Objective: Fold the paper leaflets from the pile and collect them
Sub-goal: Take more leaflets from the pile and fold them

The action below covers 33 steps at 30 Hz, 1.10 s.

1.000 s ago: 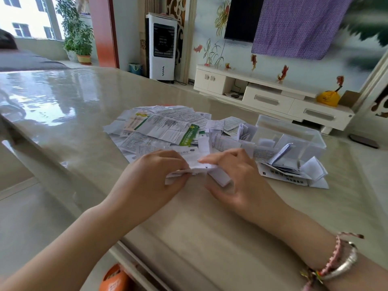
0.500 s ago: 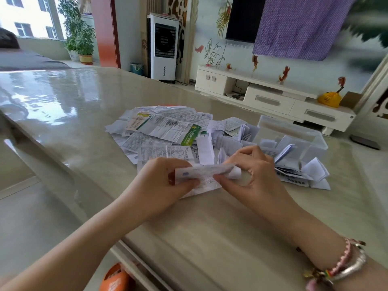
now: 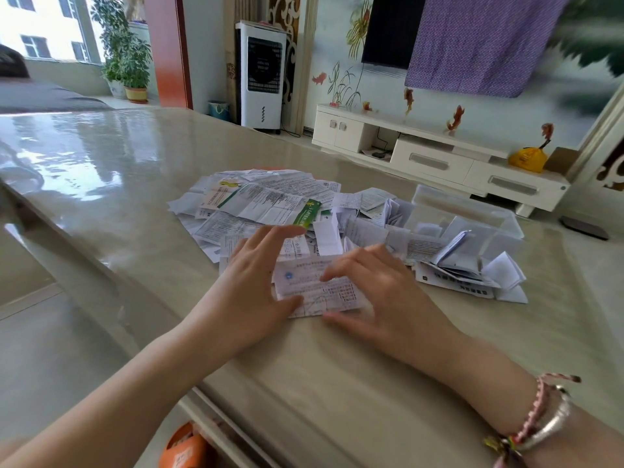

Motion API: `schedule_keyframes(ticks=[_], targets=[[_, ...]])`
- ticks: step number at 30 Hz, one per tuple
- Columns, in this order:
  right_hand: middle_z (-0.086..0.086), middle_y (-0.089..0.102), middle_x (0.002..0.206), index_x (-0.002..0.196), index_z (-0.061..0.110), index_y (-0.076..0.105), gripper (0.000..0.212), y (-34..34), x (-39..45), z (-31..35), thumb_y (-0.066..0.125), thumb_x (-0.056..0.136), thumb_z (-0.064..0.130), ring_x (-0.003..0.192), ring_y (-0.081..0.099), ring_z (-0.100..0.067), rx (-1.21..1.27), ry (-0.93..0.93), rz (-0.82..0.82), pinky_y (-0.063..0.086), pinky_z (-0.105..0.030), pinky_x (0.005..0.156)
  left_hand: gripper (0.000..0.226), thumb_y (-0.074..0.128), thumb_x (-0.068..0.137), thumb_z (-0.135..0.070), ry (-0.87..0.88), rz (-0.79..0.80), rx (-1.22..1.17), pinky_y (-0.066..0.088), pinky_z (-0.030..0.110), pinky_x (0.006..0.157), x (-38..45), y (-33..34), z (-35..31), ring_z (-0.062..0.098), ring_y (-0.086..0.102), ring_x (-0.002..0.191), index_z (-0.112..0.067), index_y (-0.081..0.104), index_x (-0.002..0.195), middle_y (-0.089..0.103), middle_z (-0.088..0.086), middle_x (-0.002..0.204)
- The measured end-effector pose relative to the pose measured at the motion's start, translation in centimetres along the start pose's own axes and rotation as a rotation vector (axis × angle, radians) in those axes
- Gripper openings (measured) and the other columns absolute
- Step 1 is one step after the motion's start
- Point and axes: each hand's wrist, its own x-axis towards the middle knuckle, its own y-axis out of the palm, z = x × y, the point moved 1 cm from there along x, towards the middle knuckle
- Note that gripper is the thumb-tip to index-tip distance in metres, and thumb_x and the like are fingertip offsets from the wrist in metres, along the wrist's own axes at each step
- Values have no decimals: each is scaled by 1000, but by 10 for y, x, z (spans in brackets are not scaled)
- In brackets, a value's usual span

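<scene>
A printed leaflet [image 3: 317,285] lies flat on the counter [image 3: 135,184], near its front edge and just in front of the pile [image 3: 263,204] of loose leaflets. The left hand [image 3: 256,282] rests on the leaflet's left end with fingers spread. The right hand [image 3: 381,288] presses its right end, fingers straight. A clear box [image 3: 472,211] holding folded leaflets stands beside the pile, toward the counter's right edge.
</scene>
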Motion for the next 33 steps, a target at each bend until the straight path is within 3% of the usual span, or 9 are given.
schedule_keyframes(ticks=[4, 7, 11, 15, 19, 22, 26, 30, 33], targets=[[14, 60, 116, 116, 28, 61, 40, 2, -2, -4, 61, 85, 52, 117, 49, -6, -14, -5, 73, 39, -25, 97, 59, 78, 67, -18, 76, -66, 65, 33, 27, 90, -1, -4, -1, 12, 36, 110, -41, 45, 111, 39, -22, 117], [14, 64, 114, 116, 29, 62, 37, 2, -2, -6, 58, 87, 52, 114, 53, -3, 34, 21, 127, 38, -27, 96, 34, 66, 69, -53, 155, -16, 69, 37, 26, 80, -1, -4, 0, 8, 41, 98, -40, 51, 97, 45, -25, 104], [16, 67, 111, 114, 30, 64, 26, 3, -3, -6, 59, 89, 36, 107, 55, 1, 25, 35, 98, 30, -18, 91, 47, 55, 64, -74, 162, 116, 97, 42, 25, 82, -2, 0, 5, 4, 49, 93, -41, 59, 97, 54, -21, 101], [17, 68, 107, 110, 30, 64, 23, 2, -2, -5, 56, 90, 36, 103, 57, 0, 16, 40, 76, 32, -20, 88, 38, 59, 70, -59, 129, 151, 125, 47, 32, 85, 0, 0, 5, 4, 55, 92, -35, 66, 98, 59, -18, 98], [16, 68, 91, 99, 29, 69, 14, -1, -1, -4, 59, 88, 31, 88, 60, 0, 84, 90, 8, 37, -22, 86, 24, 57, 78, -50, 134, 93, 77, 51, 30, 76, -1, -2, 3, -1, 59, 82, -32, 68, 90, 64, -18, 87], [15, 67, 81, 92, 25, 72, 9, -4, 0, -2, 66, 86, 22, 81, 60, 0, 244, 149, -65, 42, -15, 78, 20, 54, 81, -41, 107, 44, 6, 51, 27, 73, -2, -3, 0, 1, 62, 76, -30, 69, 88, 67, -16, 78], [16, 65, 79, 95, 24, 72, 16, -8, -1, -2, 70, 85, 12, 80, 62, 1, 440, 286, -96, 41, -6, 67, 13, 65, 84, -20, 66, 12, -57, 47, 18, 66, -1, -4, 0, 5, 61, 70, -30, 71, 91, 64, -14, 70], [13, 60, 99, 110, 31, 60, 31, -5, -3, -5, 70, 84, 18, 98, 53, -1, 232, 219, 28, 37, -9, 84, 21, 69, 81, -24, 26, 83, 73, 49, 24, 72, -1, -1, 3, 0, 57, 75, -37, 66, 97, 58, -22, 90], [13, 55, 110, 111, 29, 61, 30, -5, -2, -6, 70, 83, 23, 108, 47, -6, 140, 139, 54, 34, -18, 96, 25, 71, 79, -26, 41, 100, 83, 47, 25, 72, -1, -1, 5, -4, 54, 78, -37, 64, 101, 51, -22, 98]])
